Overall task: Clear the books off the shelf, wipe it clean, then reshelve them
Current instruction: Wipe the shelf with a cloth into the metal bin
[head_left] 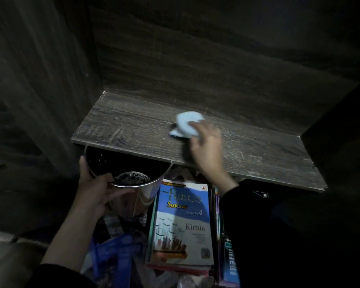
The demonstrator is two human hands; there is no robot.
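On the bare shelf (123, 129), right of its middle, your right hand (206, 146) presses a bunched cloth (185, 125), fingers curled over its near edge; the hand is blurred. The cloth is pale blue, soft and rounded. The shelf is a dark, grainy wooden board, scuffed and streaked, whose long axis runs from far left to near right. Just under its front edge, your left hand (96, 188) grips a shiny round metal bucket (146, 194), thumb hooked over the rim. Below, the books (183, 225) lie flat in a stack, the glossy blue-and-white top cover pointing lengthwise towards the shelf.
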